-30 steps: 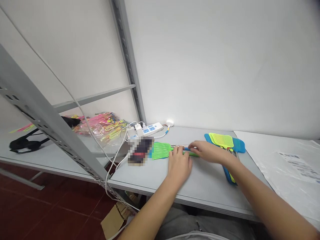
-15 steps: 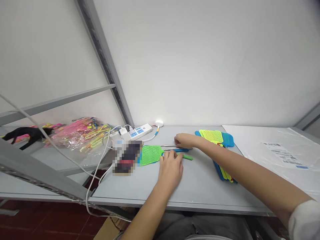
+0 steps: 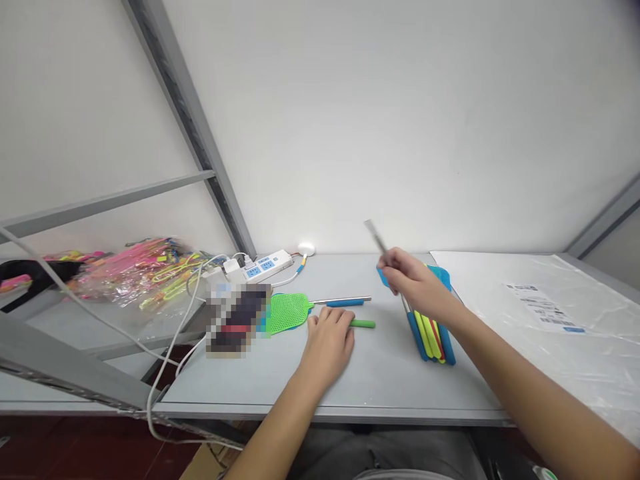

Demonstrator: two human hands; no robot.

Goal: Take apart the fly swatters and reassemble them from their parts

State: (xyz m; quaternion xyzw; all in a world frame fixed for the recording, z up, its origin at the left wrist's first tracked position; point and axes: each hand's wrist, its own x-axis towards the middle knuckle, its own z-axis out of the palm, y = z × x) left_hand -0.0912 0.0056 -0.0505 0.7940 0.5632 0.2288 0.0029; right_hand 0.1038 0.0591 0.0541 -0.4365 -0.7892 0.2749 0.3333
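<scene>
My left hand (image 3: 327,337) rests palm down on the grey table, fingers loosely curled against the green handle (image 3: 363,324) of a green fly swatter (image 3: 286,311) lying flat. Beside it lies a metal rod with a blue grip (image 3: 345,302). My right hand (image 3: 413,281) is raised a little above the table, closed round a thin metal rod (image 3: 376,237) that points up and to the left. It hovers over a stack of blue and yellow fly swatters (image 3: 431,335).
A white power strip (image 3: 263,265) with plugs and cables sits by the wall. A blurred dark object (image 3: 235,320) lies left of the green swatter. Bags of pink and yellow items (image 3: 145,270) fill the left shelf. A plastic sheet (image 3: 545,313) covers the table's right side.
My right hand has lifted off the table with a thin metal rod and moved right, over the swatter stack. The left hand stays on the green swatter's handle. The view has shifted slightly.
</scene>
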